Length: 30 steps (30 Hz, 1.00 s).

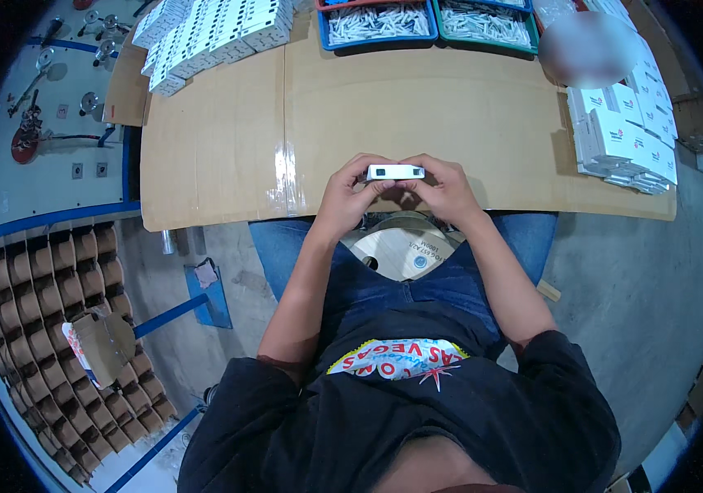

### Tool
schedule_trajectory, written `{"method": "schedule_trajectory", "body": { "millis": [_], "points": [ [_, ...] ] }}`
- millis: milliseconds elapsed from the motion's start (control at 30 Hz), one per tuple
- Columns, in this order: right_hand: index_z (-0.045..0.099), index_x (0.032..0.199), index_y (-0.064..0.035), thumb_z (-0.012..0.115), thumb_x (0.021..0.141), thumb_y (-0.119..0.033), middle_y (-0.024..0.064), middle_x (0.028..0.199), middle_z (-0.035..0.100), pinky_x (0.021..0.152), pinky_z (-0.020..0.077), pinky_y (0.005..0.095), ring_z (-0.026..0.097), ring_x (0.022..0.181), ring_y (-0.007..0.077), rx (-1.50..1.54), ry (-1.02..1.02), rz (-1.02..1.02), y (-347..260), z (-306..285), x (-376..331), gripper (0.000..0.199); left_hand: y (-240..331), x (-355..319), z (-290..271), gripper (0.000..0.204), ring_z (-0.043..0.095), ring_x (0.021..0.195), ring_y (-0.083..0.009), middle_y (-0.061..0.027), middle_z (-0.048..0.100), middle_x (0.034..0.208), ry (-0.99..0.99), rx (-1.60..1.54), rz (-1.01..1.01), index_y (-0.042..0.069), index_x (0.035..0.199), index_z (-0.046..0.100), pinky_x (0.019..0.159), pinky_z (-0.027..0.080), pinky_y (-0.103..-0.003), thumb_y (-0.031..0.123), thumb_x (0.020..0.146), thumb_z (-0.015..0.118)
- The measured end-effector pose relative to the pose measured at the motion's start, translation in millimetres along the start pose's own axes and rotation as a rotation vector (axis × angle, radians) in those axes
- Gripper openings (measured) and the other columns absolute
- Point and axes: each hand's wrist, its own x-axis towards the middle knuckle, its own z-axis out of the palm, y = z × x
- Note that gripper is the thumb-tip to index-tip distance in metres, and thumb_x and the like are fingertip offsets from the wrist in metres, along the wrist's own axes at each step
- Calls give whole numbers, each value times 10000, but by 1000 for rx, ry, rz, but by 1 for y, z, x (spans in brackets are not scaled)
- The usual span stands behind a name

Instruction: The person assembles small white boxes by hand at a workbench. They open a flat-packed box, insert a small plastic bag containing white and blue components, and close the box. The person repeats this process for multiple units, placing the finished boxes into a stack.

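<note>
A small white box (395,172) with dark square marks at both ends of its visible face is held level over the table's near edge. My left hand (352,191) grips its left end, thumb on the near side and fingers behind. On the other end, my right hand (439,188) is closed in the same way. Both thumbs come close together beneath the box. The box's far side is hidden by my fingers.
Cardboard (368,107) covers the table. Stacked white boxes stand far left (224,37) and white flat boxes lie at right (627,135). Blue (380,43) and green (491,45) trays of small white parts sit at the back. A divided cardboard crate (48,283) is at lower left.
</note>
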Motion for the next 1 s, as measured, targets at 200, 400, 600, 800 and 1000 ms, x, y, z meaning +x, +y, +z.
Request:
{"method": "schedule_trajectory", "body": {
  "millis": [200,400,600,800,1000],
  "points": [
    [704,1159,-11,742,919,-67,84,983,758,784,580,290,720,895,139,140,-25,62,15,-2,1,249,0,3,-1,336,630,1048,-110,-40,679,1142,-28,-8,-14,5,1262,652,924,510,-278,68,942,736],
    [606,1344,-40,757,937,-85,52,1046,729,823,546,264,666,942,102,402,25,187,18,-8,11,436,7,2,7,394,652,1047,-126,-74,689,1167,66,-172,-25,-19,1314,624,920,531,-272,84,951,738],
    [674,1237,-34,763,941,-108,16,994,716,787,517,253,644,890,79,250,20,173,26,-7,10,318,-11,3,2,354,684,900,-123,-68,722,1029,36,-106,-110,-48,1271,645,776,586,-279,128,974,725],
    [651,1242,-1,780,926,-111,48,1084,715,823,528,267,647,958,98,300,73,211,39,-7,14,359,-1,4,9,346,693,909,-133,-79,718,1050,109,-106,-103,-38,1280,645,795,581,-282,84,964,716],
    [483,1444,11,767,924,-67,113,1341,603,1019,521,332,613,1191,198,465,186,37,12,10,8,598,-1,1,39,403,605,1283,-329,-201,606,1392,485,399,412,4,1241,619,1076,482,-400,-69,848,674]
  ]
}}
